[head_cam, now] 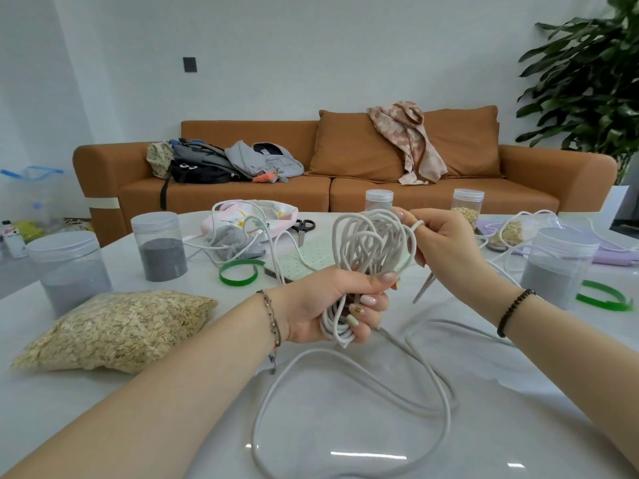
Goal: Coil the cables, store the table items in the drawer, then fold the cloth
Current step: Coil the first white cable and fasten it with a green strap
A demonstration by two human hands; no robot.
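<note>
The left grip (332, 305) is closed round the lower part of a bundle of white cable (366, 243). Its fingers are curled over the gathered loops, which it holds upright above the middle of the white counter (484, 392). The right grip (446, 240) is at the top right of the bundle. It pinches one strand, which is looped over a finger (416, 225). The uncoiled rest of the cable runs down from the left grip and lies in wide, loose loops on the near part of the counter.

To the near left lies a clear bag of oat flakes (117, 330). Beyond it stand two lidded jars of grey powder (160, 245), and a third like them stands at the right (556, 264). A green tape ring (239, 273) lies just left of a phone in a green dotted case (304, 257). A second green ring (605, 299) lies near the right-hand jar.

Further off, a second thin white cable (254, 233) lies tangled over a pink and white cloth (256, 210), with scissors (303, 227) just to their right. Two small jars (467, 205) stand at the far edge. An orange sofa (449, 198) strewn with bags and clothing stands behind the counter.
</note>
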